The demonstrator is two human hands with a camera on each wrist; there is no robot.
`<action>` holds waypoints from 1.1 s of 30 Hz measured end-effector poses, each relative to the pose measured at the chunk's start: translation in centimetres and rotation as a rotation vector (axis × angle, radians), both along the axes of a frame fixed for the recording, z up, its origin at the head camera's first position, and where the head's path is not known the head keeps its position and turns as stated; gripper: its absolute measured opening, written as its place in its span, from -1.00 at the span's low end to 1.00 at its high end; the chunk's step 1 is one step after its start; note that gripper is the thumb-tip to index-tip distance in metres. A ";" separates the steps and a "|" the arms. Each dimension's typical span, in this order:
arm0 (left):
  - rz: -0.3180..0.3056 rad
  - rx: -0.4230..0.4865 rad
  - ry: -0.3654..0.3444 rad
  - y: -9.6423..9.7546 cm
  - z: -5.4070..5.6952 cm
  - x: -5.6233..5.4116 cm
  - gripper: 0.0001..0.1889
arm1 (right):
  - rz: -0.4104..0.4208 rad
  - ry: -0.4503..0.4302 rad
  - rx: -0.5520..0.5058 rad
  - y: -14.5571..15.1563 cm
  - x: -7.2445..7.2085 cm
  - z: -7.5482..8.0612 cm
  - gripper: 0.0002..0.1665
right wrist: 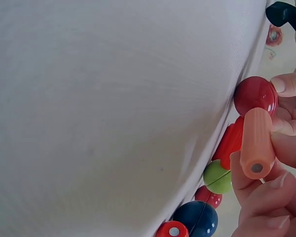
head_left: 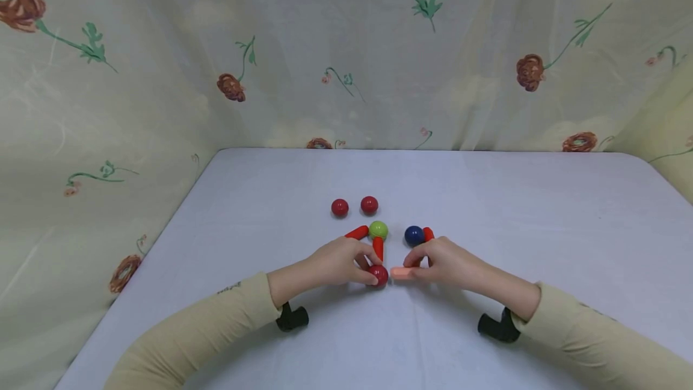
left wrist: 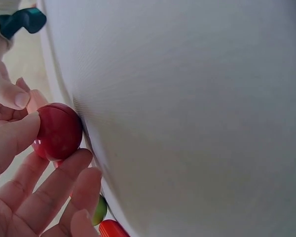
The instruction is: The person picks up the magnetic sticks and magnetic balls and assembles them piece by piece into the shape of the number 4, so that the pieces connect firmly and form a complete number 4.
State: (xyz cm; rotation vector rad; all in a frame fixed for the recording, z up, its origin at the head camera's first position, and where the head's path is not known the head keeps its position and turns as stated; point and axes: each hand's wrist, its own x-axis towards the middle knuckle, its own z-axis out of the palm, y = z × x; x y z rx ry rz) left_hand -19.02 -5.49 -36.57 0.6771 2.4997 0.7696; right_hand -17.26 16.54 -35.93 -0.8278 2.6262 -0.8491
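My left hand [head_left: 337, 262] holds a glossy red ball [head_left: 381, 276] between thumb and fingers, low over the white table. From the right, my right hand [head_left: 446, 263] pinches a salmon-pink ribbed rod [head_left: 400, 273] with a grey dot on its end [right wrist: 257, 168]. The rod points at the red ball, with a narrow gap between them in the head view. Behind that ball, a red rod [head_left: 378, 249] runs to a green ball [head_left: 378, 230]. Another red rod [head_left: 358, 232] slants from the green ball toward the left, partly hidden by my left hand.
Beyond my right fingers, a dark blue ball [head_left: 414, 236] lies against a short visible piece of red rod [head_left: 428, 233]. Two more red balls [head_left: 340, 207] [head_left: 369, 204] sit farther back. Flowered cloth [head_left: 281, 113] hangs behind the table [head_left: 514, 197].
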 end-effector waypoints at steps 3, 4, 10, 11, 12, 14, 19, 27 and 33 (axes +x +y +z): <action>0.005 0.001 -0.004 0.0 0.0 0.0 -0.77 | -0.004 -0.004 0.002 -0.1 0.0 0.0 -0.78; 0.006 0.000 -0.004 -0.1 0.0 0.0 -0.77 | -0.006 -0.007 0.001 -0.1 0.1 0.0 -0.78; -0.001 0.006 0.000 -0.1 0.0 0.0 -0.77 | -0.014 -0.021 0.004 -0.2 0.1 0.2 -0.78; -0.002 0.008 0.001 -0.1 0.0 0.0 -0.77 | -0.012 -0.021 0.005 -0.3 0.2 0.2 -0.78; -0.003 0.008 0.001 -0.1 0.0 0.0 -0.77 | -0.009 -0.019 0.007 -0.3 0.2 0.2 -0.78; -0.003 0.010 0.001 -0.1 0.0 0.0 -0.76 | -0.005 -0.019 0.007 -0.4 0.2 0.3 -0.78; 0.000 0.010 0.001 -0.1 0.0 0.0 -0.76 | -0.009 -0.033 0.011 -0.5 0.2 0.4 -0.77; 0.003 0.007 0.002 0.0 0.0 0.1 -0.76 | -0.022 -0.047 0.022 -0.6 0.2 0.4 -0.78; 0.007 -0.005 0.003 0.1 0.2 0.2 -0.76 | -0.010 -0.063 0.036 -0.6 0.2 0.4 -0.80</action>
